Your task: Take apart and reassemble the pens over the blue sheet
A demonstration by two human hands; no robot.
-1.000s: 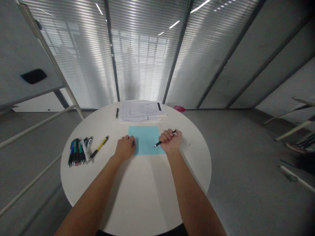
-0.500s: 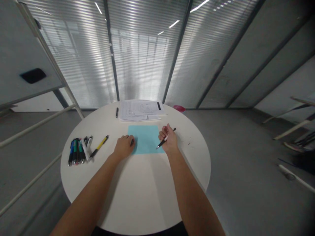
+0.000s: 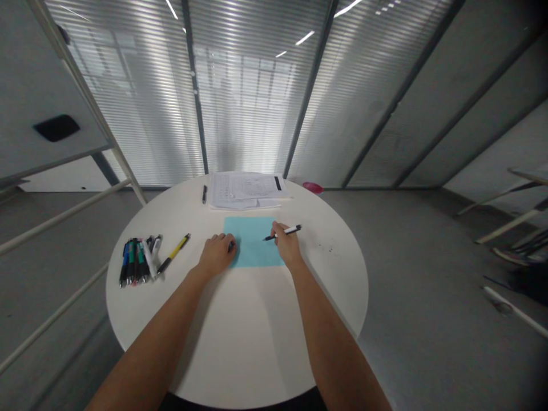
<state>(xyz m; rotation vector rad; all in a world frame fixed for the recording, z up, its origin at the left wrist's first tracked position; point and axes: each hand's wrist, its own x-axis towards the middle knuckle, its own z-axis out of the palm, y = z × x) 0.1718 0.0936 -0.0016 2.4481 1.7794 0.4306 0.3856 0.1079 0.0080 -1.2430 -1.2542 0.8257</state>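
Note:
My right hand [image 3: 287, 246] grips a black-and-white pen [image 3: 291, 229] over the right part of a light blue sheet of paper [image 3: 252, 252]. The pen's tip points left, at or just above the sheet; contact cannot be made out. On the sheet's left edge rests my left hand [image 3: 217, 254], its fingers curled. Something small and dark shows between its thumb and fingers, too little visible to name.
The round white table [image 3: 252, 319] carries a cluster of pens [image 3: 136, 262] at left, with a yellow pen [image 3: 173, 254] beside it. Printed papers [image 3: 244, 191] and a dark pen [image 3: 204, 194] lie at the back. Dark specks dot the right side. Behind the table is a pink object [image 3: 313, 187].
My right hand has turned and moved slightly left and away from me, swinging the pen from a steep slant to nearly level. My left hand stays in place on the sheet.

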